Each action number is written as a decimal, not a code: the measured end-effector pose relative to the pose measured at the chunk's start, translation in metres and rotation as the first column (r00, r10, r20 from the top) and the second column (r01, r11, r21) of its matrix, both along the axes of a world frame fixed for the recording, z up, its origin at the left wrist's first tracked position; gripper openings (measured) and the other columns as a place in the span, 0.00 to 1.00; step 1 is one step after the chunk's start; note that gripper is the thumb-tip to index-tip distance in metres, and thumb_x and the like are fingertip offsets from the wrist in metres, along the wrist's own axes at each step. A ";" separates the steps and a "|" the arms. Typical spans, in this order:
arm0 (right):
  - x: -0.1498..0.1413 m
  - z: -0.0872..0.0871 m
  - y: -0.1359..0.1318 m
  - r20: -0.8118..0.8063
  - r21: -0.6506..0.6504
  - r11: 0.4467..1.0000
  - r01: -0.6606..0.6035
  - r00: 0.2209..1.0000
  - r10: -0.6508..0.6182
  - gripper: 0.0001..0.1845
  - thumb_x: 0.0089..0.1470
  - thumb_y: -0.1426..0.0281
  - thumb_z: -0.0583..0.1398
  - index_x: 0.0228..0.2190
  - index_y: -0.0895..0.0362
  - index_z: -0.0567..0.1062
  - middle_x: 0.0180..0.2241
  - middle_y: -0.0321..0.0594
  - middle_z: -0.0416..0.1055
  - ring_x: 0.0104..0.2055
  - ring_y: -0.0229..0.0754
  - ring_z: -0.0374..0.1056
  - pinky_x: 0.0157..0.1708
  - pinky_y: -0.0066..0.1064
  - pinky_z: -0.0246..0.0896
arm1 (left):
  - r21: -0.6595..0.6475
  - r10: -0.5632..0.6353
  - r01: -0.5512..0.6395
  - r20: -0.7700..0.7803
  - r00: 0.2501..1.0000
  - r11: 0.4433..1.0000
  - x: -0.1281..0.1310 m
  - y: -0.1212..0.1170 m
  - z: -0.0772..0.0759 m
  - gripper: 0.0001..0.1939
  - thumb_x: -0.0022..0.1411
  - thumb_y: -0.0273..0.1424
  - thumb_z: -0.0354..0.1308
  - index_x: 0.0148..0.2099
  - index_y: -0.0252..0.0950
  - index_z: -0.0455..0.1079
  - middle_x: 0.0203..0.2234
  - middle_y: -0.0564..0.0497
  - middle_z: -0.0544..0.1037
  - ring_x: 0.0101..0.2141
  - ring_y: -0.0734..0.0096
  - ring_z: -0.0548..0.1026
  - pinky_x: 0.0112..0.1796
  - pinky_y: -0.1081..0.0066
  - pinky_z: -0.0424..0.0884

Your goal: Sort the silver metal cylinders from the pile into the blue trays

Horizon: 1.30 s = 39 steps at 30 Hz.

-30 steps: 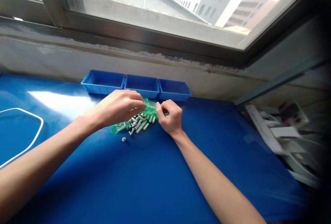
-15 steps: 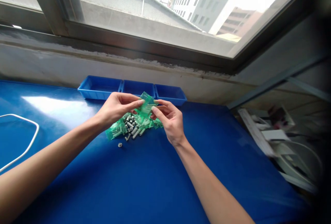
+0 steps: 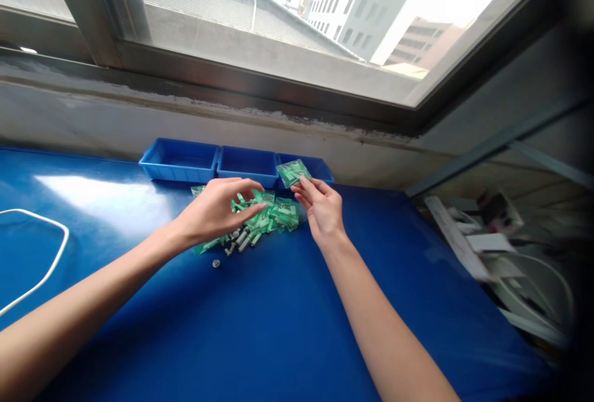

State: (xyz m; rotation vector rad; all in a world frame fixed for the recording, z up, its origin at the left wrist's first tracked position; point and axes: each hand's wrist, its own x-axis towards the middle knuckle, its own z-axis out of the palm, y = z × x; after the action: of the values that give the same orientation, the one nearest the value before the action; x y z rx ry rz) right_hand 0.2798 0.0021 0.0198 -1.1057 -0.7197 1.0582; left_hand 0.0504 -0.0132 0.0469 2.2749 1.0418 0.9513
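Between its thumb and fingers, my right hand point(image 3: 322, 207) pinches a small green plastic bag point(image 3: 292, 172) with small parts showing through it. The bag is in front of the right-hand blue bin point(image 3: 320, 170). My left hand point(image 3: 223, 207) has thumb and fingers apart, with nothing between them, over the left side of a pile of green bags point(image 3: 283, 213). Loose metal cylinders point(image 3: 244, 243) lie at the near side of the pile, partly covered by the bags. One small metal piece point(image 3: 216, 263) sits apart on the blue table, nearer to me.
Beside the right-hand bin stand a middle blue bin point(image 3: 248, 164) and a left blue bin point(image 3: 180, 158), along the wall under the window. A white cable point(image 3: 62, 241) curves over the table point(image 3: 260, 340) at left. Cluttered items point(image 3: 492, 241) stand beyond its right edge.
A green bag has come up from the pile, held first by both hands. My left hand has let go; my right hand has carried the bag right, towards the right-hand bin.
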 end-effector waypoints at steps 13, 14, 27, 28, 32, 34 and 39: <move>0.012 -0.006 -0.013 0.305 0.038 0.999 0.029 0.952 -0.039 0.08 0.49 0.68 0.69 0.33 0.59 0.81 0.28 0.39 0.81 0.26 0.37 0.77 0.27 0.26 0.71 | 0.244 -0.073 0.212 -0.478 0.876 0.946 -0.001 -0.007 -0.001 0.14 0.61 0.41 0.65 0.44 0.37 0.80 0.38 0.43 0.83 0.42 0.54 0.78 0.41 0.62 0.74; 0.012 -0.006 -0.015 0.341 0.054 0.998 0.015 0.939 -0.033 0.09 0.50 0.67 0.69 0.33 0.58 0.81 0.27 0.39 0.80 0.24 0.37 0.75 0.26 0.26 0.70 | 0.247 -0.080 0.219 -0.474 0.877 0.944 -0.002 -0.006 -0.001 0.13 0.62 0.40 0.64 0.43 0.37 0.80 0.38 0.43 0.83 0.41 0.55 0.79 0.41 0.63 0.74; -0.005 0.000 -0.029 0.554 0.183 0.962 -0.204 0.829 0.070 0.11 0.56 0.62 0.66 0.37 0.56 0.80 0.28 0.36 0.79 0.23 0.36 0.72 0.27 0.29 0.67 | 0.301 0.008 0.001 -0.027 1.000 0.954 -0.007 0.002 0.013 0.13 0.70 0.36 0.58 0.39 0.35 0.81 0.35 0.46 0.84 0.34 0.67 0.80 0.38 0.71 0.73; -0.006 0.001 -0.030 0.552 0.182 0.957 -0.226 0.829 0.091 0.12 0.57 0.61 0.66 0.37 0.56 0.80 0.29 0.36 0.79 0.23 0.36 0.71 0.26 0.28 0.66 | 0.227 0.041 -0.056 0.071 0.997 0.972 -0.005 0.001 0.013 0.13 0.69 0.37 0.60 0.38 0.34 0.81 0.34 0.46 0.84 0.33 0.68 0.80 0.36 0.72 0.74; -0.011 0.006 -0.033 0.457 0.129 0.923 -0.363 0.848 0.269 0.16 0.59 0.56 0.64 0.39 0.55 0.81 0.30 0.35 0.78 0.21 0.34 0.70 0.23 0.28 0.62 | -0.207 0.137 -0.066 0.347 0.928 0.976 0.002 -0.001 0.011 0.18 0.63 0.44 0.65 0.39 0.32 0.81 0.30 0.47 0.84 0.29 0.68 0.80 0.31 0.73 0.75; -0.013 0.006 -0.033 0.405 0.100 0.903 -0.418 0.846 0.347 0.15 0.57 0.56 0.67 0.38 0.55 0.82 0.28 0.33 0.77 0.20 0.34 0.71 0.23 0.28 0.62 | -0.353 0.161 -0.011 0.399 0.903 0.936 0.004 -0.002 0.010 0.20 0.60 0.46 0.67 0.38 0.32 0.81 0.30 0.46 0.84 0.29 0.67 0.80 0.31 0.73 0.76; -0.013 0.003 -0.033 0.321 0.085 0.890 -0.448 0.858 0.401 0.11 0.51 0.61 0.72 0.32 0.55 0.82 0.25 0.33 0.78 0.21 0.35 0.72 0.24 0.28 0.65 | -0.466 0.179 0.041 0.419 0.890 0.884 0.004 -0.003 0.010 0.21 0.58 0.47 0.69 0.39 0.32 0.81 0.32 0.47 0.84 0.31 0.66 0.81 0.34 0.73 0.77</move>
State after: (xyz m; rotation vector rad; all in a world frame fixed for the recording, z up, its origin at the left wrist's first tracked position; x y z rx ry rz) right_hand 0.2667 -0.0306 0.0227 -0.9984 -1.3151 1.1925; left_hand 0.0547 -0.0161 0.0565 1.5328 1.0117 1.0590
